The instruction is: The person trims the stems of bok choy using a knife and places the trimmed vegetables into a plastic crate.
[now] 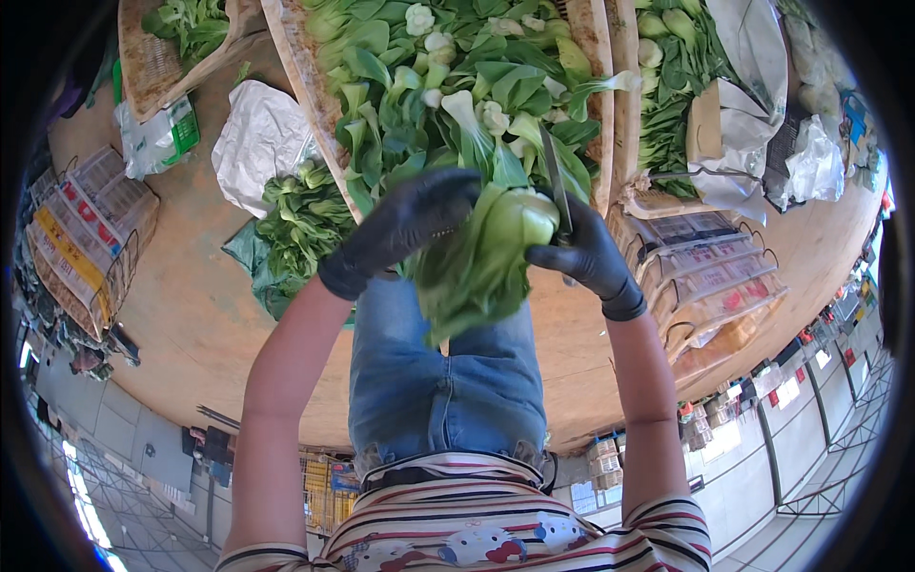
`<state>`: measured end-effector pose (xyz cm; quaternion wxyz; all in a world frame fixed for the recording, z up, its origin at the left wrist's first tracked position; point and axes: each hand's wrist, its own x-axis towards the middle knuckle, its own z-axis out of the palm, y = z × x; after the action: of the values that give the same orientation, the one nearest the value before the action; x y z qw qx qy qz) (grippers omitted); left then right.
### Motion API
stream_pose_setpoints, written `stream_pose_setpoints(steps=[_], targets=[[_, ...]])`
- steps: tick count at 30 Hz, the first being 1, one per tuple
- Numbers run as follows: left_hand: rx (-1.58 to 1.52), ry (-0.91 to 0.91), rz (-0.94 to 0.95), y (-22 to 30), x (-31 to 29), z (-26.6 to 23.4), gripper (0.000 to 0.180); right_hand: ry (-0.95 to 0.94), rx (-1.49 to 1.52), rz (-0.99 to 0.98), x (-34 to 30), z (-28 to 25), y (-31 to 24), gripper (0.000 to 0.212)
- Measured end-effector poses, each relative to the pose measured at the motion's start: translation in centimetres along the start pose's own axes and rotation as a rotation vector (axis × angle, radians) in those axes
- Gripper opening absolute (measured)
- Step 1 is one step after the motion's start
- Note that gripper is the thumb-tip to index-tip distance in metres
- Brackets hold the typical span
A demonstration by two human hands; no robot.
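A head of bok choy (486, 257) hangs over my lap, its pale base toward the right and its leaves drooping down and left. My right hand (586, 253), in a black glove, is closed on a knife (556, 181) whose blade points up and away from me. The right thumb is against or close to the bok choy's base. Beside the leaves on the left is my left hand (405, 224), also black-gloved and smeared by motion. Whether its fingers grip the leaves cannot be made out.
Just ahead stands a large crate (319, 105) heaped with bok choy. Another crate (624, 105) and more greens (672, 86) lie to its right. Left are a white sack (257, 143), a pile of bok choy (305, 219) and a wire-framed bag (91, 238). A similar bag (710, 276) stands right.
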<state>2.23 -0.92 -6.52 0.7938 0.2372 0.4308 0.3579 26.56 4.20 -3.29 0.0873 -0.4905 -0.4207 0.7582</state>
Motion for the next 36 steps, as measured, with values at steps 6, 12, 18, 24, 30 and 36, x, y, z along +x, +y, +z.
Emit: stream_pose_setpoints(steps=[6, 12, 18, 24, 30, 36], targets=[[0.29, 0.351, 0.14, -0.2, -2.0, 1.4, 0.017, 0.19, -0.18, -0.042, 1.0, -0.4, -0.6, 0.057], [1.015, 0.703, 0.207, 0.4, -3.0, -3.8, 0.039, 0.415, -0.179, 0.066, 1.7, -3.8, -0.3, 0.044], [0.488, 0.089, -0.094, 2.1, 1.7, 1.1, 0.069, 0.312, -0.413, 0.034, 3.8, 0.2, -2.1, 0.045], [0.177, 0.096, -0.133, 0.7, 1.4, -1.3, 0.069, 0.196, -0.646, -0.004, 6.2, 2.2, -3.2, 0.04], [-0.199, 0.158, -0.239, 0.6, -0.9, -2.6, 0.062, 0.137, -0.537, -0.032, 7.8, 3.5, -3.4, 0.037], [0.099, 0.286, -0.115, -2.2, -4.5, -5.2, 0.065, 0.205, -0.609, -0.188, 7.9, 4.9, -0.6, 0.036]])
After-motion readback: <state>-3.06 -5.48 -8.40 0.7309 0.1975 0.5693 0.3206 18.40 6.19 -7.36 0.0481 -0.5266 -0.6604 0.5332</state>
